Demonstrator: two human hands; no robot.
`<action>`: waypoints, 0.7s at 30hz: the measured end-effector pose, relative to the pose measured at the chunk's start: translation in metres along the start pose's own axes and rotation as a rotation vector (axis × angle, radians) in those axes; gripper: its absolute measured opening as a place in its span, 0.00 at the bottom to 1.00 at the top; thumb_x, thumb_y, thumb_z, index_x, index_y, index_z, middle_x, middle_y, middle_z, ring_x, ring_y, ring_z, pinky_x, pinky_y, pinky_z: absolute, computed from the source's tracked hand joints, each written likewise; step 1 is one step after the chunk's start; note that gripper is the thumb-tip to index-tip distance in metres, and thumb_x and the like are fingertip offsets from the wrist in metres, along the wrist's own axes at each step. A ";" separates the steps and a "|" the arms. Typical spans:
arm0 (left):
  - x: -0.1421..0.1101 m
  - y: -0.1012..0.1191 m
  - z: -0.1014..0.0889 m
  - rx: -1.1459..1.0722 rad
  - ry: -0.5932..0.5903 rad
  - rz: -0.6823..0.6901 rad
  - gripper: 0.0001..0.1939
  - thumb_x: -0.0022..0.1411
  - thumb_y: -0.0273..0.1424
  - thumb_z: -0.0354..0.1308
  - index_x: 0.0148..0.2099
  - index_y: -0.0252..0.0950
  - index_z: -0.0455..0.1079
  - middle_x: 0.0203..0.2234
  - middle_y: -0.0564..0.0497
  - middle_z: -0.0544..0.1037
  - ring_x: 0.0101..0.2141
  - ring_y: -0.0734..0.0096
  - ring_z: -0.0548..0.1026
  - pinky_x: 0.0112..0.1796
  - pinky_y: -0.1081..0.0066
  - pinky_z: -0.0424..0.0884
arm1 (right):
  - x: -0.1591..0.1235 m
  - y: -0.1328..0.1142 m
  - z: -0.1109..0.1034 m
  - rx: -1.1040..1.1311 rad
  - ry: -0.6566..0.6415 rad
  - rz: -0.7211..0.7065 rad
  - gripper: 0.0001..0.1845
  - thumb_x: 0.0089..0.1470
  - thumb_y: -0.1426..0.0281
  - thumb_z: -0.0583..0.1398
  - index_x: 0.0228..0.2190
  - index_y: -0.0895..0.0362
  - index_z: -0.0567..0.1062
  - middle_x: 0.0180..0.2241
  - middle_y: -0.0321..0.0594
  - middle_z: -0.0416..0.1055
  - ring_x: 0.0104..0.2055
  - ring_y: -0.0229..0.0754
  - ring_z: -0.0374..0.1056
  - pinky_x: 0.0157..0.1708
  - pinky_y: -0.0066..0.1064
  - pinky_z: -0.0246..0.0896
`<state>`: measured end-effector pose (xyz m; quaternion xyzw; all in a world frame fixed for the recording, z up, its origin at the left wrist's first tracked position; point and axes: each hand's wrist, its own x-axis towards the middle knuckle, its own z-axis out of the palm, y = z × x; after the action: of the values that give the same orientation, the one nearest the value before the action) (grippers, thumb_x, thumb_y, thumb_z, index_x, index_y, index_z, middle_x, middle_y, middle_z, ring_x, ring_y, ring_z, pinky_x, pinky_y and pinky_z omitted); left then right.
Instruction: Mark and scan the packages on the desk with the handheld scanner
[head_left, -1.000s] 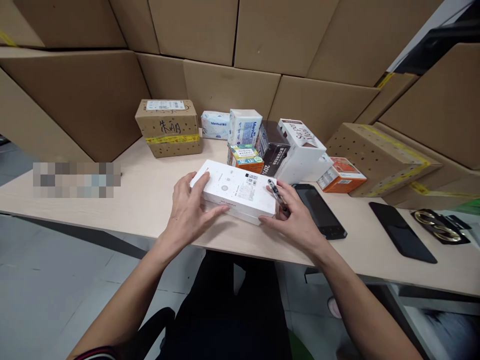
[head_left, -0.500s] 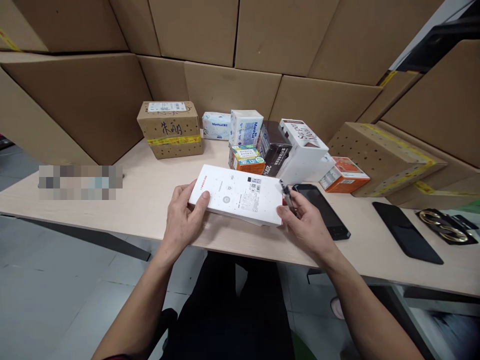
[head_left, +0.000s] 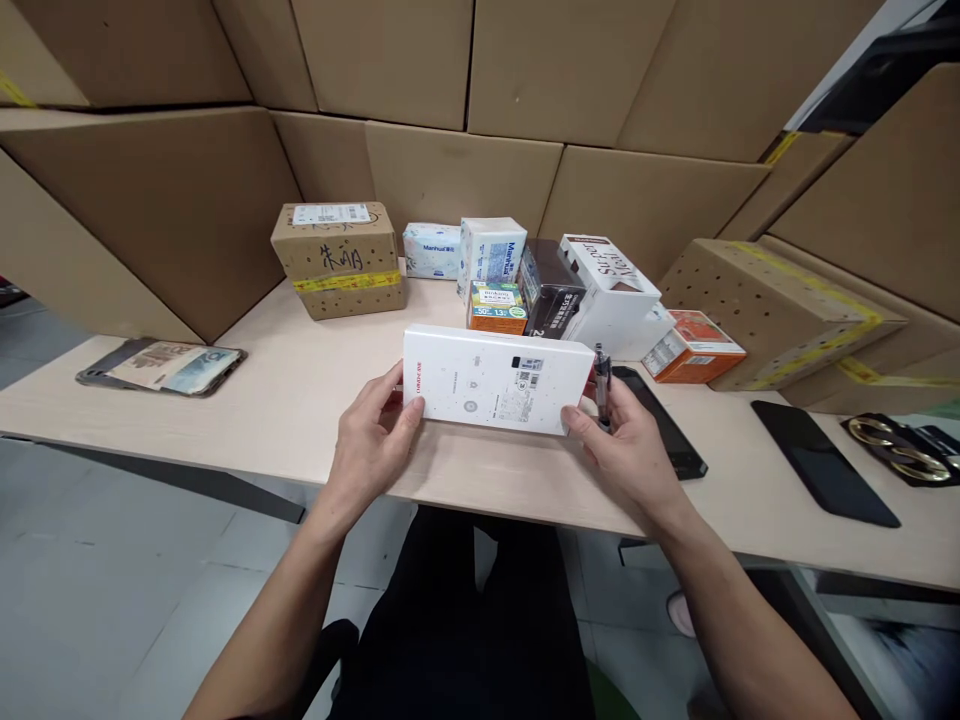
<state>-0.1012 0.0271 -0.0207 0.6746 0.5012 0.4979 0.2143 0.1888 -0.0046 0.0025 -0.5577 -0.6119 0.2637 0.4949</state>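
Note:
A flat white box (head_left: 495, 385) with red lettering at its left end and printed labels at its right is held up above the table's front part, its printed face tilted toward me. My left hand (head_left: 375, 430) grips the box's lower left corner, thumb in front and fingers behind. At the opposite end my right hand (head_left: 619, 430) holds the lower right corner with its thumb. A dark pen (head_left: 602, 385) stands up between the fingers of that same hand. The fingers behind the box are partly hidden.
Behind stand tissue packs (head_left: 491, 255), a small orange-and-green box (head_left: 496, 308), a dark box (head_left: 551, 290), a white carton (head_left: 609, 285) and an orange box (head_left: 696, 347). A taped cardboard box (head_left: 341, 265) is left of them. Phones (head_left: 825, 462) lie at right; banknotes (head_left: 176, 367) at left.
The white box has moved slightly right and tipped more upright, its printed face turned further toward me. Both hands have gone with it, and the pen now points more upright.

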 end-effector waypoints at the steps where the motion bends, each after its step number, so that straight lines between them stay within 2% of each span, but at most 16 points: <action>1: 0.000 0.001 0.000 0.004 0.017 -0.008 0.26 0.65 0.37 0.59 0.65 0.44 0.67 0.53 0.45 0.77 0.44 0.63 0.79 0.47 0.57 0.79 | 0.000 0.000 0.000 0.010 -0.015 0.021 0.23 0.58 0.61 0.63 0.53 0.53 0.72 0.52 0.45 0.76 0.53 0.48 0.72 0.51 0.44 0.69; 3: 0.000 0.002 0.000 0.014 0.051 -0.035 0.24 0.65 0.38 0.59 0.62 0.43 0.70 0.51 0.45 0.78 0.42 0.64 0.78 0.44 0.59 0.79 | 0.000 0.000 0.000 0.029 -0.055 0.074 0.26 0.56 0.62 0.64 0.55 0.53 0.71 0.54 0.45 0.75 0.54 0.49 0.72 0.54 0.45 0.67; 5: 0.000 0.004 0.000 0.025 0.077 -0.070 0.22 0.65 0.40 0.59 0.60 0.42 0.71 0.48 0.45 0.79 0.41 0.64 0.77 0.40 0.61 0.78 | 0.000 0.001 -0.001 0.008 -0.077 0.090 0.27 0.54 0.62 0.65 0.55 0.53 0.71 0.53 0.45 0.76 0.52 0.48 0.72 0.52 0.44 0.67; 9: 0.001 0.009 -0.002 0.039 0.106 -0.110 0.23 0.66 0.43 0.59 0.59 0.42 0.71 0.41 0.47 0.79 0.34 0.69 0.74 0.36 0.65 0.75 | -0.001 0.000 -0.002 0.003 -0.089 0.100 0.26 0.53 0.64 0.65 0.54 0.52 0.72 0.52 0.42 0.76 0.42 0.42 0.72 0.39 0.34 0.67; 11: 0.001 0.011 -0.004 0.058 0.120 -0.079 0.21 0.68 0.44 0.56 0.58 0.42 0.73 0.40 0.48 0.77 0.32 0.70 0.72 0.36 0.66 0.74 | -0.001 0.000 -0.001 0.012 -0.080 0.094 0.27 0.53 0.66 0.65 0.54 0.52 0.72 0.49 0.41 0.77 0.35 0.38 0.69 0.33 0.31 0.64; 14: 0.000 0.010 -0.006 0.056 0.130 -0.002 0.20 0.71 0.46 0.50 0.52 0.41 0.75 0.36 0.48 0.76 0.35 0.68 0.73 0.37 0.66 0.72 | -0.001 -0.003 -0.001 0.047 -0.064 0.073 0.26 0.51 0.69 0.65 0.53 0.53 0.73 0.46 0.39 0.76 0.35 0.37 0.67 0.32 0.29 0.62; 17: -0.004 0.006 -0.005 -0.084 0.137 -0.045 0.23 0.72 0.49 0.47 0.52 0.41 0.75 0.28 0.52 0.74 0.27 0.70 0.72 0.30 0.67 0.70 | -0.002 -0.008 -0.001 0.167 -0.070 0.104 0.22 0.51 0.71 0.63 0.49 0.53 0.74 0.42 0.38 0.75 0.29 0.34 0.64 0.26 0.28 0.59; 19: -0.007 0.004 -0.004 -0.189 0.137 -0.103 0.24 0.72 0.50 0.46 0.53 0.41 0.73 0.21 0.55 0.70 0.20 0.72 0.68 0.25 0.68 0.66 | -0.002 -0.011 -0.001 0.289 -0.044 0.172 0.20 0.51 0.71 0.62 0.48 0.52 0.74 0.37 0.35 0.74 0.23 0.31 0.57 0.20 0.27 0.55; 21: -0.010 0.004 -0.004 -0.262 0.130 -0.118 0.23 0.72 0.50 0.46 0.51 0.40 0.73 0.18 0.56 0.70 0.18 0.72 0.68 0.23 0.68 0.65 | -0.003 -0.013 -0.003 0.419 -0.020 0.215 0.17 0.53 0.69 0.61 0.46 0.52 0.75 0.33 0.32 0.72 0.19 0.29 0.51 0.18 0.27 0.52</action>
<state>-0.1030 0.0153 -0.0203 0.5768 0.4835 0.5879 0.2965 0.1852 -0.0116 0.0140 -0.5020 -0.4859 0.4416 0.5630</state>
